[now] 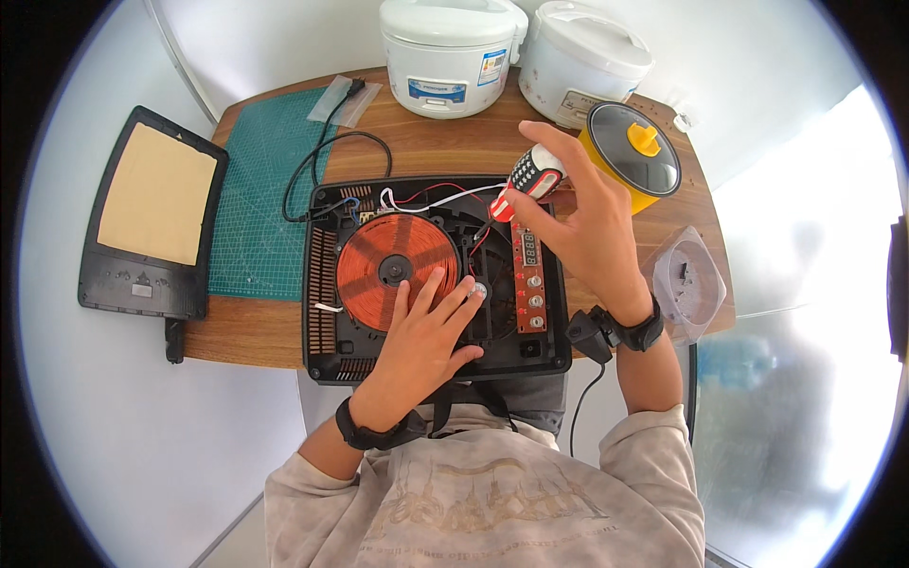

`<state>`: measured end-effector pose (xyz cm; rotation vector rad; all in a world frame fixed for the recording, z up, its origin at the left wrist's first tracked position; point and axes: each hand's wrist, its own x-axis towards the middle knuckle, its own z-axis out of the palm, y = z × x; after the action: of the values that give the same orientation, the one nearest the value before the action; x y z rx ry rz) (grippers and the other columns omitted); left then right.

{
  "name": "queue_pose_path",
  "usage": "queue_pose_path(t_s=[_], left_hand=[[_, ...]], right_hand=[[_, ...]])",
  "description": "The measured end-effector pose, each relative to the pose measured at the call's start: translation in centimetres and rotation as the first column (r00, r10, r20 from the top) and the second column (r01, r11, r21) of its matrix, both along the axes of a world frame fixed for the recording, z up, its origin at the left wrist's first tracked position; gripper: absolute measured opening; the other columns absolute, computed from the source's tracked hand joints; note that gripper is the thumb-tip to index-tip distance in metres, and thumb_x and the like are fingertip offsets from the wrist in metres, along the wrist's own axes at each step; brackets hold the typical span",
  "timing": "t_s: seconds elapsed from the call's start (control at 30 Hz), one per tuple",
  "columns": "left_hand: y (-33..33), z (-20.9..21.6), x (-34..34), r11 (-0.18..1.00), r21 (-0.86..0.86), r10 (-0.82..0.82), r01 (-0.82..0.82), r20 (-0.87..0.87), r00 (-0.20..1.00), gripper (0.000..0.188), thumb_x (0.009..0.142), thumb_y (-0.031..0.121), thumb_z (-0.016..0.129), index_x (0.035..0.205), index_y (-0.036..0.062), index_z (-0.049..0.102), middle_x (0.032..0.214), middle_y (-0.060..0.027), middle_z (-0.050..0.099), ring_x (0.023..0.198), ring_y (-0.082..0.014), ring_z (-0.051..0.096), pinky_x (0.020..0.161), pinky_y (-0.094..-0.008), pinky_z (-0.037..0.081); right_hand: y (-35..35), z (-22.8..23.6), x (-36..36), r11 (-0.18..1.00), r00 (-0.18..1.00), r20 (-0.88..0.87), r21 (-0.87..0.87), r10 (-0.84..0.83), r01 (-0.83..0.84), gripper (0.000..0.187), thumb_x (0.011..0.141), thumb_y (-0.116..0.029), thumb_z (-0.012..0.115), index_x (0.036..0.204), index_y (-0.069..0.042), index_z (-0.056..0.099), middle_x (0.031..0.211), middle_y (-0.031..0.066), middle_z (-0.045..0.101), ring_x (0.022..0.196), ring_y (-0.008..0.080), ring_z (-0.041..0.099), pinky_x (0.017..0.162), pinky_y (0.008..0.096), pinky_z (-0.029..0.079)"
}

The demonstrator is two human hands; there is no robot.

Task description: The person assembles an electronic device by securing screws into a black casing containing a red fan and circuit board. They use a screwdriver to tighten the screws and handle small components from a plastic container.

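Note:
An opened induction cooker base [440,370] lies at the table's near edge. Inside it are a round copper coil [371,248] and a narrow red-brown circuit board [532,305] with a small display. My right hand [598,232] grips a screwdriver [536,174] by its red, white and black handle. The tool tilts down to the left, its tip near wires [478,237] between coil and board. My left hand [417,331] lies over the coil's lower right with fingers spread. One fingertip is at a small silvery round part [480,291].
Left are a green cutting mat [256,218] and a black cover [95,282] with a cream panel. A power cord [287,194] runs behind the base. Rice cookers [445,57] and a yellow pot [639,196] stand behind; a clear tray [701,312] holds small dark pieces at right.

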<state>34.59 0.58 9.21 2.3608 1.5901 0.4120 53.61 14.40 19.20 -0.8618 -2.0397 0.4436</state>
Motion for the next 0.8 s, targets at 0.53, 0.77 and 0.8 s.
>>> queue_pose_path(t_s=[0.53,0.77,0.8], left_hand=[[-0.02,-0.06,-0.07,1.000,-0.001,-0.001,0.001,-0.002,1.000,0.069,0.091,0.043,0.071,0.150,0.0144,0.049,0.160,-0.0044,0.043,0.152,-0.0373,0.029,0.120,-0.0659,0.023],[0.05,-0.03,-0.01,1.000,-0.007,-0.002,0.002,-0.001,1.000,0.069,0.091,0.043,0.072,0.150,0.0144,0.050,0.160,-0.0047,0.043,0.152,-0.0376,0.029,0.120,-0.0661,0.023],[0.05,-0.07,-0.01,1.000,-0.002,-0.004,0.004,0.000,1.000,0.069,0.091,0.043,0.072,0.150,0.0143,0.050,0.160,-0.0047,0.043,0.152,-0.0376,0.029,0.120,-0.0661,0.023]], right_hand=[[-0.09,-0.43,-0.43,0.999,1.000,0.011,-0.045,0.029,-0.028,0.056,0.086,-0.013,0.079,0.138,-0.014,0.058,0.104,0.0127,0.070,0.076,0.0274,0.068,0.070,0.0344,0.056],[-0.01,-0.75,-0.68,0.995,0.997,0.011,0.057,0.078,-0.078,0.058,0.084,-0.012,0.079,0.138,-0.016,0.059,0.100,0.0116,0.069,0.075,0.0298,0.065,0.071,0.0375,0.055],[0.05,-0.73,-0.65,0.994,0.997,0.016,0.068,0.082,-0.083,0.059,0.084,-0.011,0.078,0.139,-0.016,0.058,0.102,0.0116,0.069,0.074,0.0289,0.065,0.070,0.0369,0.055]])
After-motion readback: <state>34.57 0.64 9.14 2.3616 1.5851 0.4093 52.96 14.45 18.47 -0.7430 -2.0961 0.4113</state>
